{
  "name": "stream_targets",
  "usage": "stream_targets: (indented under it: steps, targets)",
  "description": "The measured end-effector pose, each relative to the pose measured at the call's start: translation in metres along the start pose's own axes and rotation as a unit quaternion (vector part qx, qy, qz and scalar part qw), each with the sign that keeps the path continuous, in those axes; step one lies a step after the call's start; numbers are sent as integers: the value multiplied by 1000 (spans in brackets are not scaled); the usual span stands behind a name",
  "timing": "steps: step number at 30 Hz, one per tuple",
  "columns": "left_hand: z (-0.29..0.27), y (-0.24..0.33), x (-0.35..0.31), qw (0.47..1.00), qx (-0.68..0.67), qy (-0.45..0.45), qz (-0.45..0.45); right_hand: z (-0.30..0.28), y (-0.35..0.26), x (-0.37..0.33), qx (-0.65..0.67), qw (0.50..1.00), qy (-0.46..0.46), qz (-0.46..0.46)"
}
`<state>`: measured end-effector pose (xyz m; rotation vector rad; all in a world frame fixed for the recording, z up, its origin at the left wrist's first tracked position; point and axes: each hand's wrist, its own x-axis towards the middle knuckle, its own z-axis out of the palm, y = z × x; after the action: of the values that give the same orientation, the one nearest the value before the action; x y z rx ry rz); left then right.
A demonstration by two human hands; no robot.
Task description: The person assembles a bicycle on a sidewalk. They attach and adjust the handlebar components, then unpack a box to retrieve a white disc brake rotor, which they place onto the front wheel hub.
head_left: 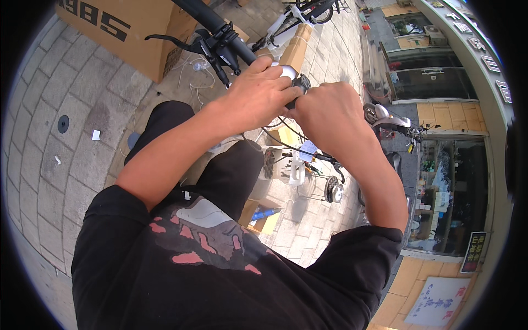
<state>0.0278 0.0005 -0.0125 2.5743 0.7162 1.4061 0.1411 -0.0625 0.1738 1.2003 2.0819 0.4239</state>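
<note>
A black bicycle handlebar (242, 50) slants from the upper left down to the right, passing under my hands. My left hand (257, 92) is curled over its middle, thumb and fingers closed on a small black round fitting (301, 83). Pressed against the same spot is my right hand (329, 113), its fingers folded in and mostly hidden, so what they grip does not show. A black brake lever (175, 42) juts from the left side of the bar. Below my hands hang black cables (270, 133). A smooth white part (288, 71) shows just beyond my left fingers.
A large cardboard box (124, 33) stands at the upper left. Below the hands lie a blue-handled tool (265, 213) and a small wheel (333, 190). Another bicycle (280, 25) is at the top; a parked scooter (388, 118) stands by the shopfront on the right.
</note>
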Motion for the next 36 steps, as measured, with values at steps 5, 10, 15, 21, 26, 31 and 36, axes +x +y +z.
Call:
stream_targets:
  steps: [5,10,15,21,26,31,36]
  targets:
    - [-6,-1,0,999,20,-31,-4,-15,-5,19,-18,998,-55,-18]
    - [-7,-2,-1,999,-22,-20,-11,-14,-1,28,-28,997,-47,-62]
    - [-14,0,3,1000,-10,-12,-2,-12,4,18,-11,997,-50,-49]
    - [-10,7,4,999,-26,29,-16,33,5,-19,108,985,115,75]
    - [-14,8,2,999,-39,3,-14,99,-38,-32,341,839,348,242]
    - [-16,8,1,999,-18,-26,-17,151,-84,-10,385,730,475,306]
    - [-17,8,5,999,-7,-32,-14,165,-94,2,341,701,542,315]
